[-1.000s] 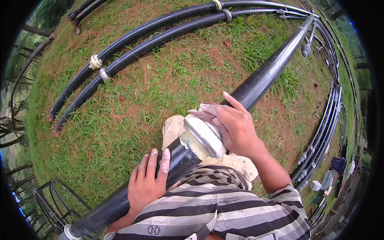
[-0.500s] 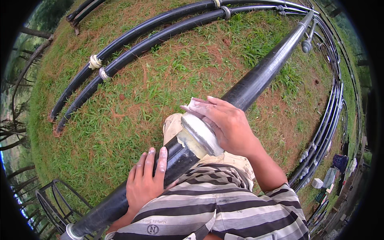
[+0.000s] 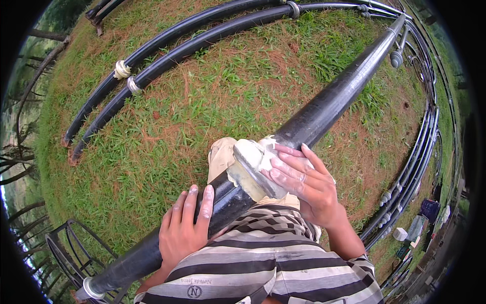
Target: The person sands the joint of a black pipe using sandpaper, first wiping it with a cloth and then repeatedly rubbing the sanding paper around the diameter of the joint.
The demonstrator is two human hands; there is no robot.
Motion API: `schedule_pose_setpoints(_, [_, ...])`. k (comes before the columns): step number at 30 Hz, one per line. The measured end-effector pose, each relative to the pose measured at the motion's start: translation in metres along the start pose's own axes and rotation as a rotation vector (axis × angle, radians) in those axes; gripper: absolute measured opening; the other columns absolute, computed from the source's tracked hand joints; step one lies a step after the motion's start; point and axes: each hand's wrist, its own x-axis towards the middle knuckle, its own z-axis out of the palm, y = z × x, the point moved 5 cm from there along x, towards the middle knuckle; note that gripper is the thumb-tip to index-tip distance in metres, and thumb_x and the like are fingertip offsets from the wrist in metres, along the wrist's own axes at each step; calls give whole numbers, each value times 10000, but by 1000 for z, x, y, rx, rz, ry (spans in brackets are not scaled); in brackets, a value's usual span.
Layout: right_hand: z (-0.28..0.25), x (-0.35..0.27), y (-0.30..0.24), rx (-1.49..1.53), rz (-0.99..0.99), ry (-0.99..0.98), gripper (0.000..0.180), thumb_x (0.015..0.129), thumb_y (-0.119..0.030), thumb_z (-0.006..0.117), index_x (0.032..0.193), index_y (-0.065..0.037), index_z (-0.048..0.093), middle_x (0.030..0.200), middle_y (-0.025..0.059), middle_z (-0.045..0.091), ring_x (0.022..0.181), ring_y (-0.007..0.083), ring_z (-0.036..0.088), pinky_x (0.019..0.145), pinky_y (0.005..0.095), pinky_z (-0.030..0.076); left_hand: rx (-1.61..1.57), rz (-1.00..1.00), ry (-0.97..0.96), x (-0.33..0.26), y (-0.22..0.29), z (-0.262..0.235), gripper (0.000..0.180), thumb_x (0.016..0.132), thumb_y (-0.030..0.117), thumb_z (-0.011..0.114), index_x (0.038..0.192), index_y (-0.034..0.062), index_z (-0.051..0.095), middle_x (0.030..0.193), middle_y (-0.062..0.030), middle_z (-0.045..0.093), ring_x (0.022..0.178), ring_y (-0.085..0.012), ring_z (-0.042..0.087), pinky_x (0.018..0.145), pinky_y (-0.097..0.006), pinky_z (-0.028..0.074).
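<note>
Loosely spread, the right hand touches the white-smeared, ring-shaped collar at its upper left; whether it pinches anything is unclear. The collar encircles a long, glossy black pole slanting from lower left to far upper right. Farther down it, the left hand lies flat, fingers parted.

A pole lies across the person's legs — two other poles beyond it, a pole bundle to the right.
</note>
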Motion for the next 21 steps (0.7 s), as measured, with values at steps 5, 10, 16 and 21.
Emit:
schedule_pose_setpoints(5, [2,20,-12,-43,87,26,403,909,-147,728,1310,-103,734,1424,102,690,1361,293,630,1230,544,366,19,36,1,3,2,4,945,847,527,803,1582,46,455,1463,-233,570,1295,-418,614,1003,-517,526])
schedule_pose_setpoints(10, [15,49,-9,71,-29,6,444,972,-360,698,1307,-73,742,1414,121,693,1368,334,622,1231,503,367,-2,-9,25,3,-4,-2,916,866,528,782,1580,49,465,1455,-229,575,1285,-419,621,1000,-514,527])
schedule_pose_setpoints(16, [20,2,-18,-32,50,134,408,1043,-303,601,1332,-39,717,1364,160,704,1374,384,611,1225,543,354,11,17,89,6,-1,-2,567,968,194,585,1534,170,552,1358,-193,656,1157,-357,689,927,-432,572])
schedule_pose_setpoints(21, [20,48,-8,103,-45,47,369,1037,-253,586,1291,-28,731,1353,171,705,1371,417,601,1200,554,375,29,7,34,-5,-1,4,840,910,544,688,1592,103,475,1446,-235,585,1260,-409,638,999,-511,529])
